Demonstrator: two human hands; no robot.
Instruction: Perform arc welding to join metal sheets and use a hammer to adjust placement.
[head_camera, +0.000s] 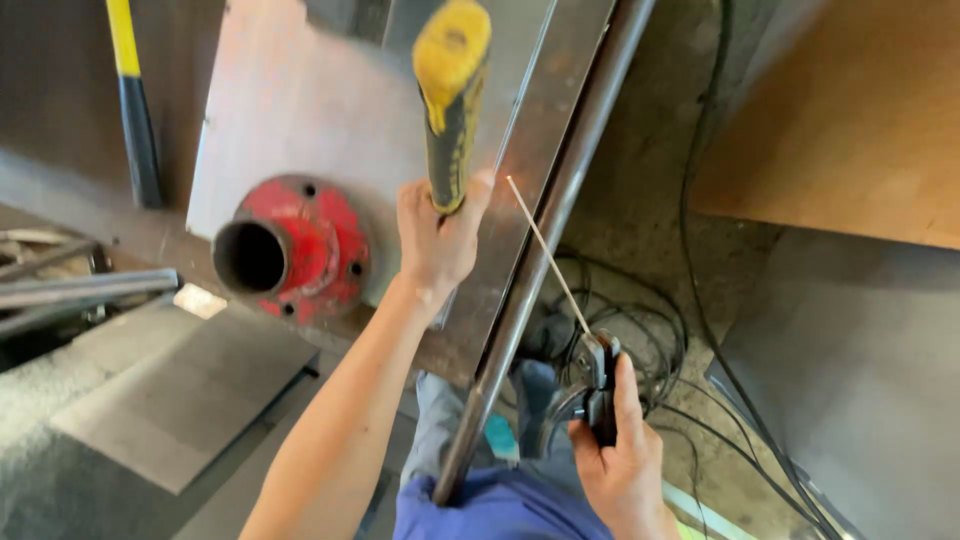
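L hand (437, 240) is fisted round the black-and-yellow handle of a hammer (451, 95), raised w/ yellow end toward camera, just above the steel bar (545, 225) that runs diagonally from top centre to the person's lap. R hand (622, 460) is clenched on an electrode holder (592, 385), its thin rod (548, 255) angled up so the tip sits near or on the bar's edge beside the L fingers. No arc or glow shows & I can't make out a finished bead, so prob. early, most welding left; around: plate (290, 110) under bar, red flange (290, 250) to the left, cables (650, 340) on floor at right.
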